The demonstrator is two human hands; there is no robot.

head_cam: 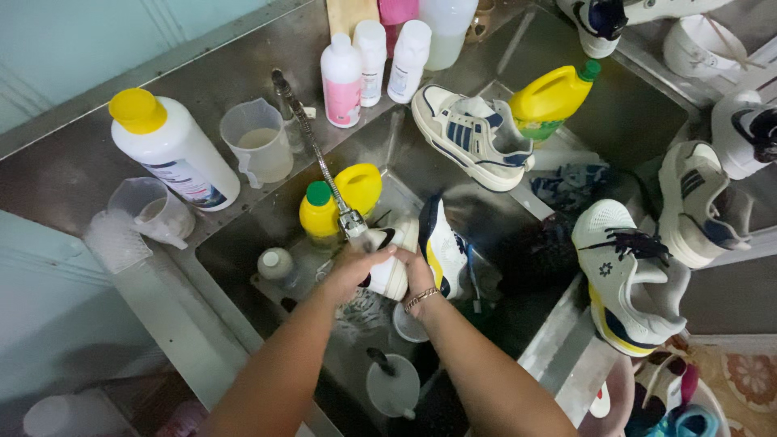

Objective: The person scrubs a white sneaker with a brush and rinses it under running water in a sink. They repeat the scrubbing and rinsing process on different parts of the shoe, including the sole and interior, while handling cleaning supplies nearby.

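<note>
Stainless steel sink [453, 206] and counter, seen from above, crowded with cleaning supplies and footwear. Far left: large white bottle with yellow cap [171, 146], lying tilted; clear measuring jug [257, 139] just beside it, a smaller clear jug [154, 212] in front. Along the back edge: three small white bottles [374, 61], one with a pink label. Centre: flexible metal faucet hose [317, 162] running down to the hands, with a yellow bottle with green cap [321, 212] just behind its end. Left hand [354, 269] and right hand [418, 277] both closed around a white sneaker [387, 275], held under the hose end over the basin; spray appears to be falling on it. Touching the right hand: a white, yellow and navy sneaker [443, 247] standing on edge. Behind: white and navy sneaker [473, 133], yellow jug with green cap [552, 99]. Right: white mesh sneaker with dark laces [623, 271], several further pale sneakers on the ledge. By appearance, one shoe is mid-rinse; which others are finished cannot be told.
</note>
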